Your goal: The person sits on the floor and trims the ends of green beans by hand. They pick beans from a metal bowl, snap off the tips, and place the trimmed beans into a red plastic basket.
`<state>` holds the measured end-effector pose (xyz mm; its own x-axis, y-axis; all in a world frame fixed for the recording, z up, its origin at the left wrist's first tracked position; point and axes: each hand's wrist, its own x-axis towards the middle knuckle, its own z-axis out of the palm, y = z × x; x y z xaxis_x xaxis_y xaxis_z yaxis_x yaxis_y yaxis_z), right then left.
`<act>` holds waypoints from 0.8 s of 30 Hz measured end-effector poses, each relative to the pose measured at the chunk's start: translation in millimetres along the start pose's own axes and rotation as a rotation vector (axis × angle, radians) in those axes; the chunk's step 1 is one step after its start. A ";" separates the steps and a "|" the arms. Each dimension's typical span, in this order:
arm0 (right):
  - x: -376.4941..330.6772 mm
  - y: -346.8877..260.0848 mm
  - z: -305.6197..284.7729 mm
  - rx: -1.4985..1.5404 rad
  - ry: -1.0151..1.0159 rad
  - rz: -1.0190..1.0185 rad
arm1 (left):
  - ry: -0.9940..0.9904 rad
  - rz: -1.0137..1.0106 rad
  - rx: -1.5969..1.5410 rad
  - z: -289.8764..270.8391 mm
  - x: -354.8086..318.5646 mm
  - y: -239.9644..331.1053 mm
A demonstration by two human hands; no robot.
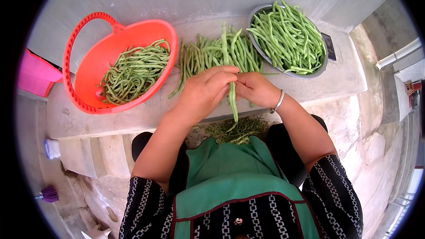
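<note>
Close together over the front of the ledge, my left hand and my right hand pinch a long green bean. It runs lengthwise between them, one end pointing away from me and the other hanging toward my lap. Whether more than one bean is in the fingers, I cannot tell. Just beyond my hands lies a row of loose green beans. A grey metal bowl at the right is heaped with green beans. At the left, a red plastic basket contains thinner, curled beans.
The concrete ledge runs along a grey wall. A dark flat device lies beside the bowl. Bean trimmings are piled below, between my knees. Pink cloth hangs at far left, and a purple brush head is at lower left.
</note>
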<state>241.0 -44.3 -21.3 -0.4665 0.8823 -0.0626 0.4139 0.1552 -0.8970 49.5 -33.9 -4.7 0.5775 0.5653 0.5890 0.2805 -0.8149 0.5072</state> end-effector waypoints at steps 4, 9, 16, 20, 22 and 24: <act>7.1 21.0 -11.7 0.507 0.254 0.115 | -0.056 0.014 0.060 26.1 -2.3 -14.2; 8.4 29.2 -18.2 0.569 0.297 0.205 | -0.185 0.022 0.094 45.0 6.3 -18.6; 50.4 51.3 -38.3 0.509 0.352 0.255 | -0.049 -0.081 0.082 43.1 10.9 -32.6; 74.7 59.6 -32.1 -0.159 0.557 -0.027 | 0.029 -0.194 0.105 11.9 5.1 -51.6; 96.9 13.2 -12.9 -0.031 0.440 -0.107 | 0.107 -0.307 0.100 -19.6 -0.8 -58.7; 121.5 -33.0 8.7 -0.121 0.373 -0.240 | 0.276 -0.375 0.112 -52.2 -8.2 -75.6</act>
<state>163.9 53.9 -3.1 -0.2557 0.9115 0.3222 0.4276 0.4055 -0.8079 -16.5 29.8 -15.0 0.1993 0.8236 0.5311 0.5205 -0.5481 0.6547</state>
